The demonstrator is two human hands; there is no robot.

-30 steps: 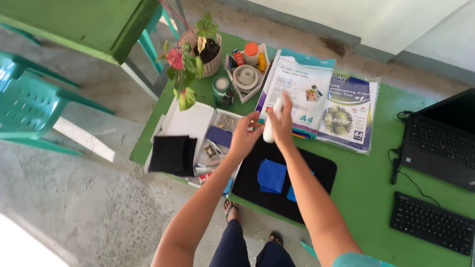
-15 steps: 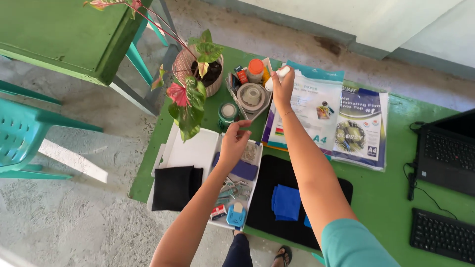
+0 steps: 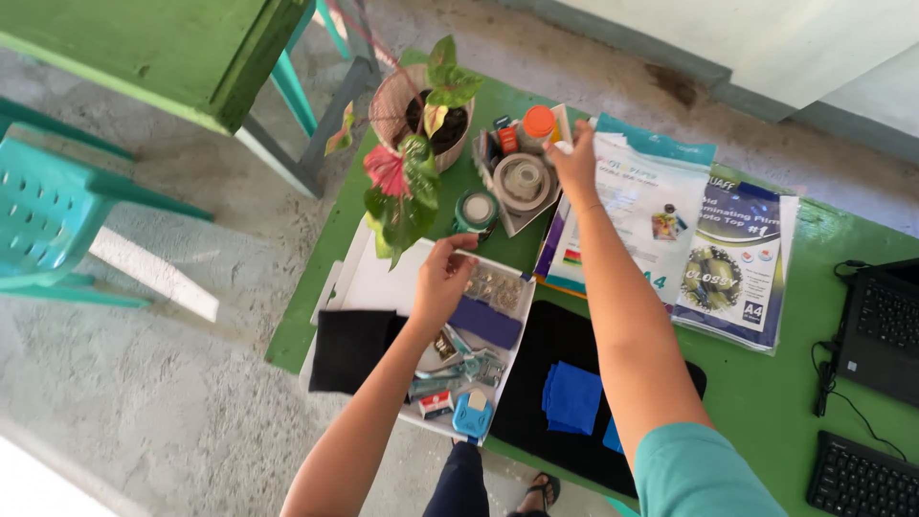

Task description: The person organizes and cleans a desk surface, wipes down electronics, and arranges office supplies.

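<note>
Both arms are bare from the wrist up. Well back from the right hand (image 3: 577,163), a teal short sleeve (image 3: 704,474) covers the shoulder. Dark navy trousers (image 3: 461,483) and a sandal (image 3: 539,490) show below.

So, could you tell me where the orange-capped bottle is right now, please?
In the head view, the orange-capped bottle stands in the small white tray at the table's far edge, between the potted plant and the right hand.

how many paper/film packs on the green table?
2. A white-fronted paper pack lies right of the small supply box; a dark blue film pack lies beside it, partly tucked under its right edge. More sheets may be hidden beneath.
</note>
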